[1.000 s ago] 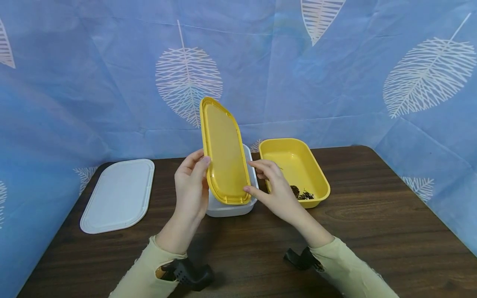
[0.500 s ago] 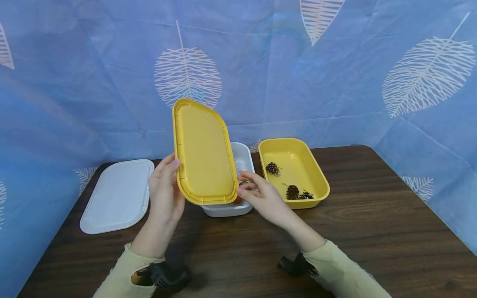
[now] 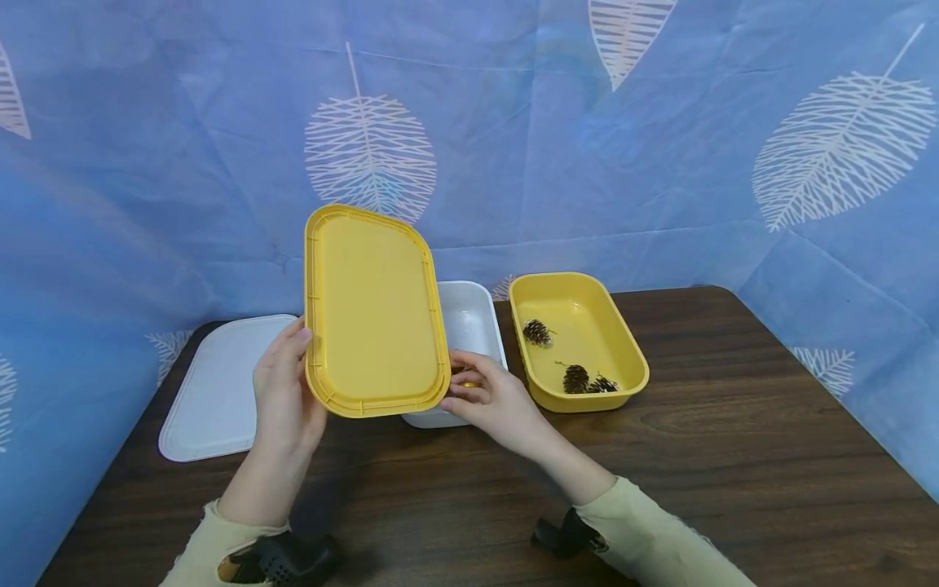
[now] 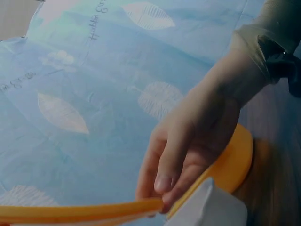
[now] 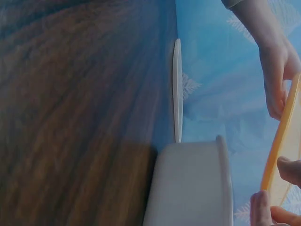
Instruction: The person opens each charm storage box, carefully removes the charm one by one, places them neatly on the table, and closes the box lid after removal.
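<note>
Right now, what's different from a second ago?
The yellow lid moved left, turning its broad face more toward the camera, showing more inside the white box. The left fingers and right fingers moved left with it; nothing was visibly taken or let go. The yellow box and white lid stayed put.

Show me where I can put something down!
Most bare wood-grain table lies right of the yellow tub, to the table's edge. Another patch: up front, between the sleeves. Crowded: behind that, where left hand, right hand, yellow lid and white tub bunch up.
</note>
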Tool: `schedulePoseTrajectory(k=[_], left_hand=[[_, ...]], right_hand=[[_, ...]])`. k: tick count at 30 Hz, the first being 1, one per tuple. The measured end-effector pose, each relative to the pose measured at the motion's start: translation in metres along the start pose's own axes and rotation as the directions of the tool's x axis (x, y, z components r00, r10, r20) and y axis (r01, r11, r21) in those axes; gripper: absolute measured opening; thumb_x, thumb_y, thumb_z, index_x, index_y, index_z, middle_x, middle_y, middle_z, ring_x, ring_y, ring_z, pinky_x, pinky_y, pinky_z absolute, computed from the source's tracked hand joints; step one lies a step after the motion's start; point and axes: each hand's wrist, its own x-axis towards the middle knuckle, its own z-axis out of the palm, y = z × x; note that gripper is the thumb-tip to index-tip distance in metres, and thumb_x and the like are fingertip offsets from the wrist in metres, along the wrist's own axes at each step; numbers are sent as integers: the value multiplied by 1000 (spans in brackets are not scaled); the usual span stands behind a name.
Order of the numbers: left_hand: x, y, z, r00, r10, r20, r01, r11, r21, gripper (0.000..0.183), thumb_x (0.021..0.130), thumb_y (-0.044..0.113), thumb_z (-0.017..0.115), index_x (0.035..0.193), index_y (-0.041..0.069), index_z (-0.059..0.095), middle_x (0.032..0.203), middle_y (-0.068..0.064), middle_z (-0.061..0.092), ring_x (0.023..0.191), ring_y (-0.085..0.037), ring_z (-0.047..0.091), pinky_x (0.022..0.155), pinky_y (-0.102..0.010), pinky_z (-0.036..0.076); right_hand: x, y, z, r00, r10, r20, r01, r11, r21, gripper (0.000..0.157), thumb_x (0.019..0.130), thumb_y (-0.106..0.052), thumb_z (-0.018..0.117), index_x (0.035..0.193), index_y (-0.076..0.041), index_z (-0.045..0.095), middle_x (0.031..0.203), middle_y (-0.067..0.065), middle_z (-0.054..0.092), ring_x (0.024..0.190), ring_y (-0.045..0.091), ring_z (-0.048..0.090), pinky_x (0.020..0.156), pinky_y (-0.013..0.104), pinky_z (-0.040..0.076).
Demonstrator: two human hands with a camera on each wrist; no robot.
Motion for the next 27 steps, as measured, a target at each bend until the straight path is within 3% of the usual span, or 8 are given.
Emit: schedulePoseTrajectory(k=[11,17,23,27], left_hand=[[-1,13,-40,995,-23,-93,27,999,37,26,96,9,57,119,-3,62,116,-14,62,100,-21,64,84,-30,51],[4,15,-63,988,-48,-145,66,990,127,26,95,14,60,118,2,66,112,-10,65,95,-18,66,78,-28,54],[11,14,-84,968,-89,-234,157,943,292,17,95,20,61,105,10,70,103,-4,66,90,-13,65,74,-22,54],[16,12,-96,967,-98,-235,182,911,369,15,95,22,60,100,12,70,99,-1,66,87,-11,64,73,-21,53]], right_hand=[[2,1,25,997,-70,-25,71,997,32,54,85,-1,71,134,2,48,125,15,51,108,26,57,90,27,49],[4,0,39,995,-94,-36,96,994,42,46,87,-2,68,130,3,52,121,15,51,108,26,57,90,27,49],[10,1,50,994,-96,-52,98,994,44,41,89,-3,67,127,3,55,123,15,52,108,26,57,91,26,48],[13,1,57,996,-74,-52,75,997,15,39,89,-4,66,127,1,57,125,12,51,108,22,58,90,25,48]])
